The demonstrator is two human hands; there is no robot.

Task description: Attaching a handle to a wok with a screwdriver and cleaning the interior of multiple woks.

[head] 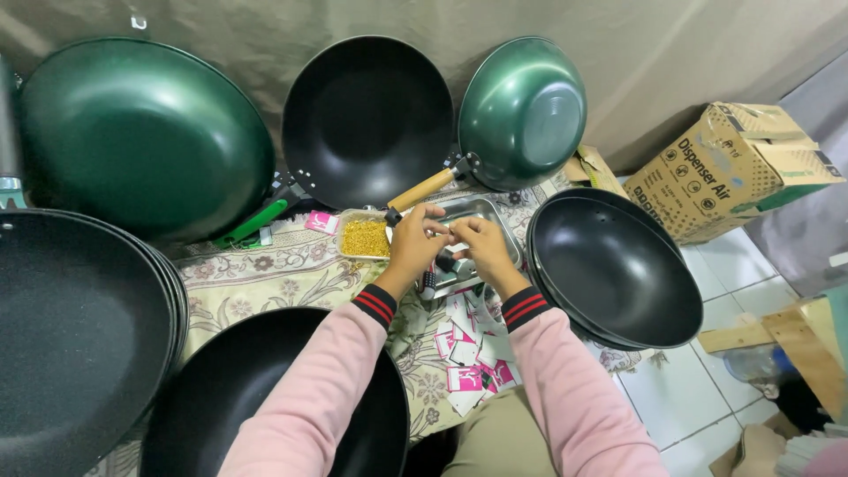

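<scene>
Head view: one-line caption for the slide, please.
Both hands meet over a metal tray, ringed by black and green woks on patterned cloth.

The left hand (413,237) and right hand (477,243) meet close together over a metal tray (495,216) that lies on a patterned cloth (265,283) spread on the floor. Just left of the tray sits a small tub of grains (365,237). Behind these, three woks lean against the wall: a large one (141,132) at far left, a middle one (367,119) beside it, and a smaller one (523,110) to the right, its wooden handle (422,190) pointing toward the tub. A stack of woks (618,269) lies right of the tray, another stack (79,336) at far left, and one wok (230,397) under the left forearm. Paper packets (468,353) lie on the cloth between the forearms. A cardboard box (733,168) stands at far right on the floor tiles (707,389).
</scene>
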